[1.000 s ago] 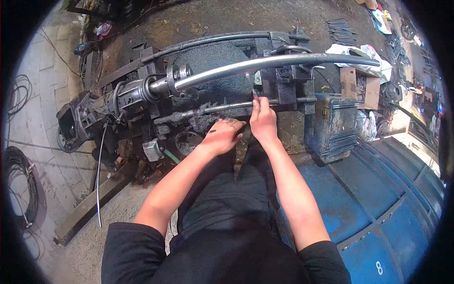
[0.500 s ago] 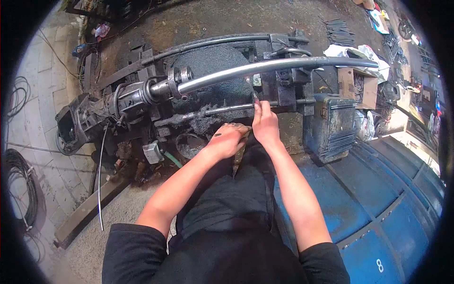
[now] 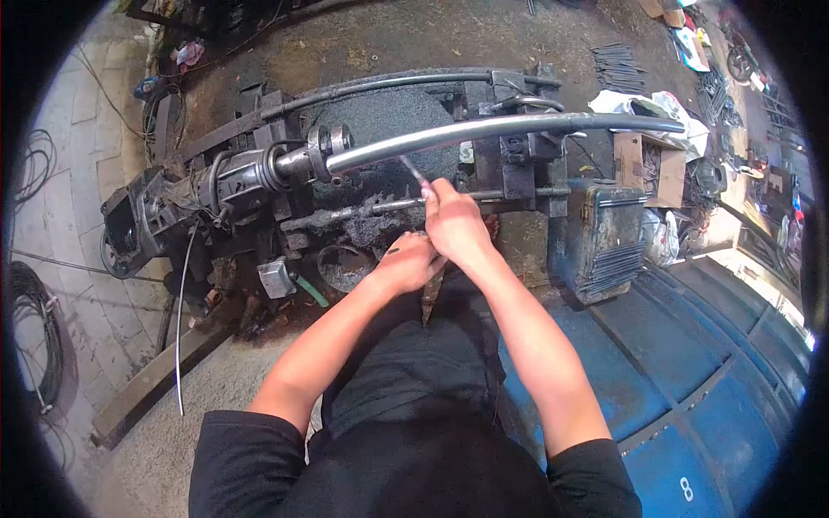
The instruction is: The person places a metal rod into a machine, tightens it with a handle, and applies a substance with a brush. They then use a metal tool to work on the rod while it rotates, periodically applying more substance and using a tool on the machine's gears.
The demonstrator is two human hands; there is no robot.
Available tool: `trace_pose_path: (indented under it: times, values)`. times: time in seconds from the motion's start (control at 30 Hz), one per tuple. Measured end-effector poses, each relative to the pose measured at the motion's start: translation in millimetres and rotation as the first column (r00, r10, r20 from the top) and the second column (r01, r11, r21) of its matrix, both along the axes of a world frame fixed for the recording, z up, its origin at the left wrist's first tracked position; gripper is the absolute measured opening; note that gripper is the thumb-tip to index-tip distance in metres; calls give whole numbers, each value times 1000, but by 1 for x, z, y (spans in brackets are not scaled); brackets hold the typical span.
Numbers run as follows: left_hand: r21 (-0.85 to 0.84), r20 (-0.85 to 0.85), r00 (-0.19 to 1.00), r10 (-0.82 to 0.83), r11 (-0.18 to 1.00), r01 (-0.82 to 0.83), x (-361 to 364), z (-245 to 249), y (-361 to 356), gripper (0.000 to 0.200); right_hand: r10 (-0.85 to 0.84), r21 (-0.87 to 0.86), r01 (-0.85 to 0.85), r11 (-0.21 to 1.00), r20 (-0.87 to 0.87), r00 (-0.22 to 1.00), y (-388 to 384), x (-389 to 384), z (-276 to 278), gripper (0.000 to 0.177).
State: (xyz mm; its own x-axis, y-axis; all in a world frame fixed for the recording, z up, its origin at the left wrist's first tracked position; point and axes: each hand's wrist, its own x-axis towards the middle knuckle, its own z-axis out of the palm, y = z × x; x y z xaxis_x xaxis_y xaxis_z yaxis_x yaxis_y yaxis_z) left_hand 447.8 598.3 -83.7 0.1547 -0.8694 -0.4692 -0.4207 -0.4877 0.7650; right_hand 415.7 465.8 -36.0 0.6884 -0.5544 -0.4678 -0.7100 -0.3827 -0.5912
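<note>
My right hand point(image 3: 458, 226) is closed round a slim tool point(image 3: 414, 170) with a reddish handle and a thin metallic end; I cannot make out its exact kind. The tool points up and left, under a long shiny metal bar point(image 3: 449, 131). My left hand point(image 3: 406, 262) is close beside my right wrist, fingers curled; what they hold, if anything, is hidden. Both hands are at the near side of a greasy machine point(image 3: 246, 177), whose round head holds the bar's left end. Dark metal chips point(image 3: 380, 112) fill the bed between two rails.
A grimy metal box point(image 3: 609, 229) with rods on it stands right of the machine. Blue metal panels point(image 3: 630, 371) lie at lower right. Farther off are a cardboard box point(image 3: 652, 168), white sacks point(image 3: 639, 102) and a stack of rods point(image 3: 617, 67). Coiled cable point(image 3: 39, 319) lies left.
My right hand has moved left with the tool, whose end has swung left from near the right block to over the chips. My left hand has barely moved.
</note>
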Motion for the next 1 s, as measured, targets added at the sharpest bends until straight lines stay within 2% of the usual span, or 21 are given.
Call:
trace_pose_path:
  times: [0.07,0.1,0.17,0.2,0.23,0.3,0.37,0.43,0.5,0.57,0.6,0.63,0.67,0.7,0.73,0.87,0.9,0.93,0.97,1.0]
  values:
    - [-52,27,1000,-1,999,3,-1,1,0,31,-110,11,109,994,69,992,-5,0,6,27]
    - [-99,53,999,-3,995,8,-1,2,0,30,-105,9,105,994,74,992,-6,-3,1,27]
    - [-74,64,998,-15,997,20,-2,10,-1,30,-44,-54,46,997,42,998,-7,-16,-16,24]
    - [-50,72,997,-34,998,38,-3,14,-3,30,77,-11,-77,997,-34,996,-13,-25,-11,24]
    - [-57,77,996,-35,998,40,-5,13,-5,30,146,-28,-146,989,2,989,-12,-41,-8,25]
    - [-95,72,997,-20,995,27,-13,7,-7,34,84,104,-86,991,23,996,-18,-68,-9,29]
    - [-74,47,998,45,996,-42,-24,6,-9,39,32,-4,-32,999,181,983,-22,-110,-19,28]
    - [68,26,990,138,988,-140,-39,-2,-11,42,39,-157,-7,988,204,978,-23,-156,-37,24]
    - [78,32,987,157,984,-159,-48,-2,-28,42,33,-165,9,986,249,968,-26,-198,-57,26]
    - [132,-30,964,263,957,-257,-62,-13,-50,42,27,-174,25,984,291,956,-39,-222,-71,30]
    - [107,-36,937,348,933,-343,-69,-16,-63,42,104,-161,-68,985,229,968,-48,-231,-77,34]
    - [108,-30,936,351,932,-346,-75,-22,-76,42,185,-142,-162,977,168,968,-57,-235,-78,39]
    - [144,30,896,442,885,-442,-79,-29,-88,41,188,-139,-165,977,172,967,-64,-234,-83,39]
    - [172,94,846,525,828,-533,-84,-39,-98,41,194,-219,-156,963,168,967,-72,-224,-85,41]
    - [51,247,785,568,802,-596,-92,-51,-106,40,201,-295,-146,944,162,966,-78,-212,-86,43]
    - [138,229,769,596,763,-632,-103,-64,-130,39,122,-287,-77,955,144,982,-94,-158,-68,41]
    - [140,235,762,603,755,-641,-104,-63,-134,39,112,-212,-104,972,28,993,-96,-147,-58,45]
    - [170,170,772,613,753,-635,-104,-62,-137,40,109,-136,-121,983,-87,990,-97,-140,-51,48]
    - [194,104,776,622,752,-630,-102,-59,-140,40,120,-138,-130,982,-79,990,-99,-136,-48,48]
    - [185,111,765,635,743,-643,-101,-54,-140,40,160,-140,-181,974,-147,976,-101,-132,-45,46]
